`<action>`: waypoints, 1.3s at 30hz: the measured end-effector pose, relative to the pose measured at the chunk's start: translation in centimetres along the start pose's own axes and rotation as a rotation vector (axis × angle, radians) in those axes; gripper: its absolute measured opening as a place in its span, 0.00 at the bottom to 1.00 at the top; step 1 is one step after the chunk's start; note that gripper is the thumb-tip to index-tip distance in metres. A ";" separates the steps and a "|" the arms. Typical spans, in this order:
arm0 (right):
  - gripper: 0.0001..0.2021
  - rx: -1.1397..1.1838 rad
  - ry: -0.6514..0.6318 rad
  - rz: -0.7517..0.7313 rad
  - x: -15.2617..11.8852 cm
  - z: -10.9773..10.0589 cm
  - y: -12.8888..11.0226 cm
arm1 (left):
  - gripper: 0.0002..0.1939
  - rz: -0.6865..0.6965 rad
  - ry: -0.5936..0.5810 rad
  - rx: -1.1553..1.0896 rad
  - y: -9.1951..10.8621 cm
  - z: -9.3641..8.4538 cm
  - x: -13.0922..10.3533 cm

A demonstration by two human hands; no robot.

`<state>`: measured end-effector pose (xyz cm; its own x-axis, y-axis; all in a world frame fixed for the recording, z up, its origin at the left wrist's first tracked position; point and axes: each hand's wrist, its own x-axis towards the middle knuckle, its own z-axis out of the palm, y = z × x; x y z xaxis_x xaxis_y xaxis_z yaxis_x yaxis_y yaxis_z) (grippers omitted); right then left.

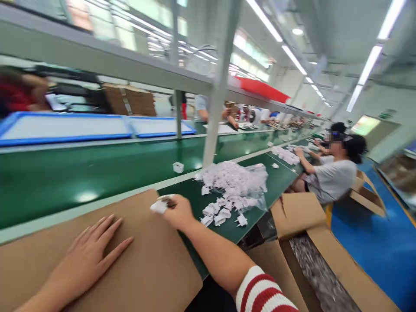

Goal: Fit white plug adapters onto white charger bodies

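My left hand [89, 251] lies flat on a brown cardboard sheet [146, 268], its fingers stretched out and holding nothing. Above the sheet's far right corner, my right hand [178, 212] is closed on a small white plastic piece [158, 206] with a brownish, blurred part by the fingertips. To the right of that hand, a heap of similar white plastic pieces [230, 177] lies partly in a clear plastic bag. Several loose ones [222, 216] are scattered in front of the heap on the green work surface [191, 186].
A single white piece [178, 167] sits on the green conveyor belt [65, 173]. A metal post [216, 99] rises behind the heap. Blue-rimmed trays [65, 128] stand beyond the belt. At right, an open carton [292, 216] is near a seated co-worker [336, 173].
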<state>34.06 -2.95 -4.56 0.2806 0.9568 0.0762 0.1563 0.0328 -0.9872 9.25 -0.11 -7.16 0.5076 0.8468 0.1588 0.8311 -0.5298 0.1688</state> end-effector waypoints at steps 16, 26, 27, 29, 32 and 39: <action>0.20 0.099 -0.045 0.132 -0.6 -0.1 -1.3 | 0.47 -0.081 0.001 -0.247 0.2 0.0 -1.3; 0.16 -0.378 -0.361 -0.008 -1.6 -1.0 -1.5 | 0.36 -0.191 0.106 -0.343 0.8 -2.7 7.2; 0.15 -0.401 -0.382 -0.016 -1.5 -1.1 -1.5 | 0.35 -0.183 0.114 -0.340 0.9 -3.1 9.0; 0.11 -0.452 -0.367 -0.056 -1.2 -1.2 -1.6 | 0.35 -0.167 0.118 -0.324 1.1 -3.4 12.7; 0.07 -0.476 -0.318 -0.097 -0.8 -1.2 -1.4 | 0.39 -0.119 0.092 -0.302 1.8 -3.5 17.3; 0.11 -0.490 -0.392 -0.150 -0.6 -0.9 -0.6 | 0.31 -0.038 0.020 -0.270 3.4 -2.5 22.1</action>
<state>34.62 -3.76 -3.86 -0.1302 0.9897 0.0596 0.6073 0.1271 -0.7843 22.70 16.69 -0.64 0.4700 0.8669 0.1659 0.7579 -0.4927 0.4276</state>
